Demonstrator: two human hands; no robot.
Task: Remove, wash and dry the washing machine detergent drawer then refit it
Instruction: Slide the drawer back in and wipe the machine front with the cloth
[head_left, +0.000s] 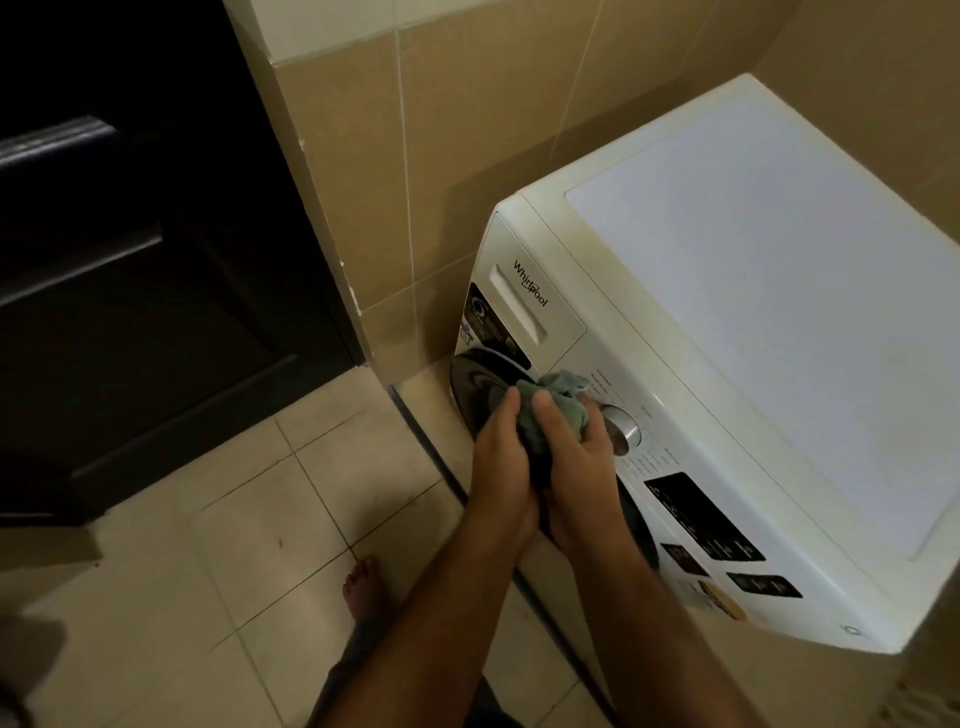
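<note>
A white front-loading washing machine (753, 312) fills the right half of the view. Its detergent drawer (530, 299), marked with the brand name, sits flush in the front panel at the upper left corner. Just below the drawer, both hands hold a crumpled grey-green cloth (550, 410) between them. My left hand (501, 457) wraps the cloth's left side. My right hand (576, 457) wraps its right side, next to the silver program dial (623, 428). The cloth hides whatever lies inside it.
The dark round door (475, 387) of the machine shows behind the hands. Beige tiled walls stand behind and left of the machine. A dark doorway (130, 260) opens at the left. My bare foot (361, 587) rests on the tiled floor.
</note>
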